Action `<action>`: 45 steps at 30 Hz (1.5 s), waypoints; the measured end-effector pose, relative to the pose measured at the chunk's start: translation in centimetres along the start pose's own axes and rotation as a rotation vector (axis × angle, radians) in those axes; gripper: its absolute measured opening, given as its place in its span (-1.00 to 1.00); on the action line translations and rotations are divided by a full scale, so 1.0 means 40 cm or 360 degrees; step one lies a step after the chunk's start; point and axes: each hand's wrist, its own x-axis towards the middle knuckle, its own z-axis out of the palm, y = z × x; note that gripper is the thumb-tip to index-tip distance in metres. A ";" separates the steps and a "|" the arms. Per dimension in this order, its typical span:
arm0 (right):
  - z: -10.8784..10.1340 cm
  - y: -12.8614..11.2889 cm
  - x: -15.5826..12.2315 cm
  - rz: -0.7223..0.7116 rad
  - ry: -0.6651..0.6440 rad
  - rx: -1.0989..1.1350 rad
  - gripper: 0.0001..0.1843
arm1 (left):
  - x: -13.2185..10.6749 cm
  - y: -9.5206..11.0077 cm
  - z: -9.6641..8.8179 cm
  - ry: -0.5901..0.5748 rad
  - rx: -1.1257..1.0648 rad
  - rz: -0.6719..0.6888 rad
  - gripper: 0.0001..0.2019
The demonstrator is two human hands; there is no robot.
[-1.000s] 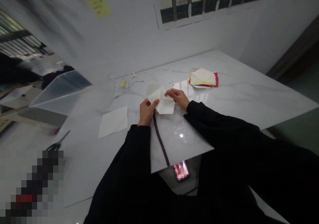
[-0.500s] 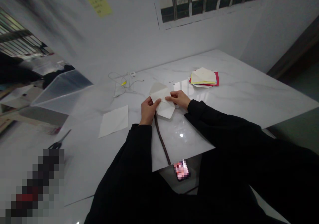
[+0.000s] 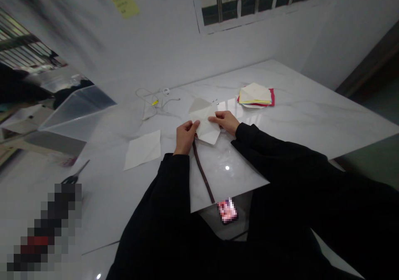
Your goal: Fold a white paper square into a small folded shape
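Between my two hands is a cream paper envelope point(image 3: 207, 128), its pointed flap raised on the far side. My left hand point(image 3: 184, 137) pinches its left edge, thumb on top. On the opposite edge, my right hand point(image 3: 227, 122) grips the paper between thumb and fingers. A thin, dark brown strip point(image 3: 202, 173) runs from beneath my left hand to the table's front edge; whether it is a strap or a stick I cannot tell. To the left lies a loose white sheet of paper point(image 3: 142, 149). Some tiny shiny bits point(image 3: 215, 101) sit just beyond the envelope.
A stack of coloured envelopes point(image 3: 255, 95) lies at the back right. Thin cable point(image 3: 155, 104) with a yellow tag is near the wall. Scissors point(image 3: 72, 178) rest at far left, below a clear plastic box point(image 3: 79, 109). A blurred-out lit screen point(image 3: 227, 210) shows below the table edge.
My left thumb has slid slightly toward the envelope's left edge, and the envelope is turned a little. Both hands still hold it; the whole view has shifted slightly.
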 end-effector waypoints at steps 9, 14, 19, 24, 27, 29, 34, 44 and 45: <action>-0.001 -0.009 -0.008 -0.0071 -0.0027 -0.0170 -0.64 | -0.011 0.024 0.004 0.0032 0.0047 0.0009 -0.59; 0.000 -0.008 -0.007 -0.0044 -0.0028 -0.0169 -0.66 | -0.012 0.032 0.007 0.0029 0.0054 0.0012 -0.56; -0.001 -0.008 -0.006 -0.0020 -0.0035 -0.0199 -0.62 | -0.017 0.043 0.010 0.0025 0.0087 -0.0010 -0.56; -0.002 -0.004 -0.004 -0.0043 -0.0039 -0.0211 -0.65 | -0.018 0.041 0.010 0.0034 0.0084 0.0000 -0.60; 0.000 -0.007 -0.006 -0.0039 -0.0034 -0.0182 -0.69 | -0.015 0.036 0.008 0.0029 0.0080 0.0001 -0.61; 0.002 -0.010 -0.008 -0.0025 -0.0030 -0.0160 -0.70 | -0.013 0.032 0.007 0.0022 0.0072 -0.0002 -0.61; 0.006 -0.019 -0.014 -0.0008 -0.0011 -0.0177 -0.66 | -0.011 0.028 0.006 0.0024 0.0074 0.0010 -0.61; 0.008 -0.019 -0.013 -0.0033 -0.0016 -0.0179 -0.70 | -0.018 0.040 0.008 0.0018 0.0061 -0.0020 -0.59; 0.007 -0.016 -0.010 -0.0032 -0.0018 -0.0180 -0.70 | -0.017 0.040 0.007 0.0017 0.0059 -0.0021 -0.58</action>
